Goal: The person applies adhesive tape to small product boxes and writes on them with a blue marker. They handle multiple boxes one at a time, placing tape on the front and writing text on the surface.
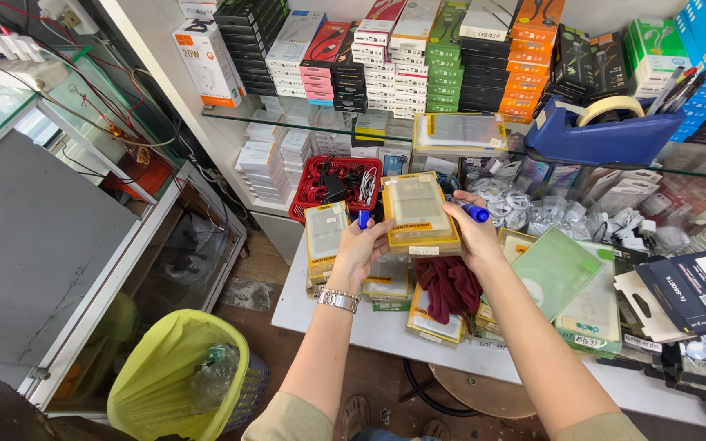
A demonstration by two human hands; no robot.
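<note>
Both hands hold 1 flat yellow-edged pack (419, 214) up over the white tabletop (386, 327), roughly frame centre. L hand (361, 249) grips the pack's lower-left edge, fingers curled round it, w/ a blue pen cap (363, 219) poking up between the fingers; a silver watch (337, 300) sits on that wrist. R hand (474, 237) clamps the pack's right edge and also pinches a blue marker (474, 212), tip pointing toward 10 o'clock. Under the hands, at 6 o'clock from the pack, a dark red cloth (449, 286) lies on a stack of similar yellow packs (435, 322); another such pack (325, 233) stands just beside the L hand at 9 o'clock. At 3 o'clock from the R hand lie pale green packs (557, 273), tilted, overlapping. A red basket (308, 192) of cables sits at 11 o'clock from the held pack, touching nothing in the hands. On the glass shelf (288, 122) above, at 1 o'clock, a blue tape dispenser (606, 135) w/ a tape roll; behind it, rows of stacked accessory boxes (418, 61) in white, green, orange, black. At 7 o'clock, well apart on the floor, a bin w/ a yellow-green liner (175, 376).
</note>
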